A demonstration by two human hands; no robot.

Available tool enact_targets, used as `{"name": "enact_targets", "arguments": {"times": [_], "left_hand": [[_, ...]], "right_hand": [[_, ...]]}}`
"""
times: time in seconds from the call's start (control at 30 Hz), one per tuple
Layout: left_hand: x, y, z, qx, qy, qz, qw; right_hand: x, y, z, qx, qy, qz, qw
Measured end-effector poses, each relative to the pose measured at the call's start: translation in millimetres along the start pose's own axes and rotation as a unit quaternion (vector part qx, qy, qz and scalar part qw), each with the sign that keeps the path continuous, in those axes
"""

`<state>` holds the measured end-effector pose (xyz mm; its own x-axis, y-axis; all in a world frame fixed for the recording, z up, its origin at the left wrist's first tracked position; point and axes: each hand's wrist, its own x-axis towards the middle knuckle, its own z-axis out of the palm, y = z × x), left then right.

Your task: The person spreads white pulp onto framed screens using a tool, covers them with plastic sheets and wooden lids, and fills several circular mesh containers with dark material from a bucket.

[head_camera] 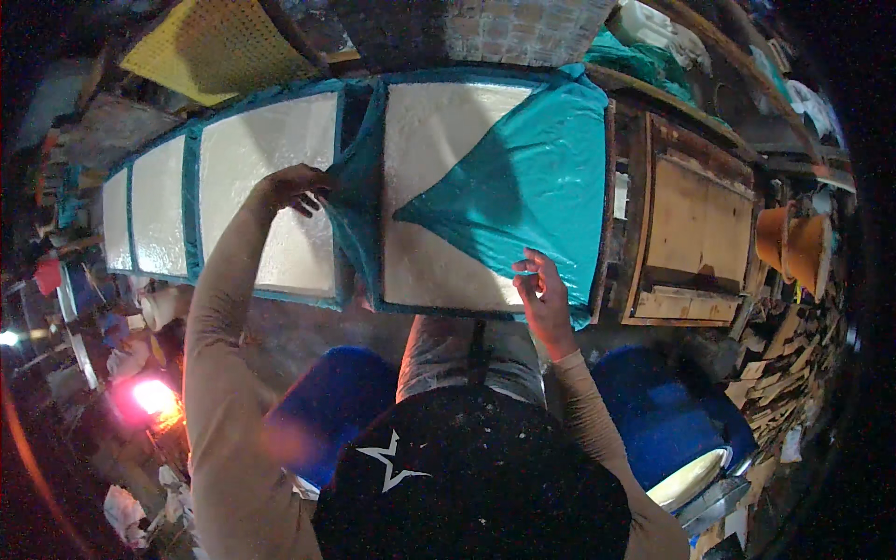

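A row of frames lined with teal cloth lies before me, each filled with a smooth, wet-looking white slab. My left hand (297,187) reaches over the white slab (273,140) left of centre. Its fingers pinch a corner of teal cloth (358,171), drawn leftward from the neighbouring frame's edge. On that neighbouring frame, a teal cloth flap (553,161) folds in from the right to a point, partly covering the white slab (427,154). My right hand (542,290) hovers at the flap's lower edge, fingers curled but apart, with nothing visible between them.
Right of the row stands a wooden frame with a board (696,217), then orange buckets (794,241). Blue barrels (332,413) flank my legs. A yellow perforated sheet (210,52) lies beyond the row. Scrap wood (784,371) is piled right; a bright glow (155,397) shows lower left.
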<state>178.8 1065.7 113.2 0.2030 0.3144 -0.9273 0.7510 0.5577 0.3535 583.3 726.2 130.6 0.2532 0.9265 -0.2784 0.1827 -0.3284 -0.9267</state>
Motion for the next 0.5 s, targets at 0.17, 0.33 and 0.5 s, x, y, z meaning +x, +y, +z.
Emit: {"name": "enact_targets", "arguments": {"times": [0.17, 0.33, 0.5], "left_hand": [[-25.5, -2.2, 27.7, -0.303, -0.032, 0.286, 0.909], [-19.1, -4.5, 24.1, -0.167, -0.015, 0.175, 0.97], [-24.3, -6.8, -21.7, 0.102, 0.086, -0.041, 0.99]], "right_hand": [[7.4, 5.3, 3.0, -0.001, -0.053, 0.015, 0.998], [29.6, 6.3, 24.5, -0.022, -0.067, -0.076, 0.995], [42.5, -13.5, 39.8, 0.017, -0.11, -0.096, 0.989]]}}
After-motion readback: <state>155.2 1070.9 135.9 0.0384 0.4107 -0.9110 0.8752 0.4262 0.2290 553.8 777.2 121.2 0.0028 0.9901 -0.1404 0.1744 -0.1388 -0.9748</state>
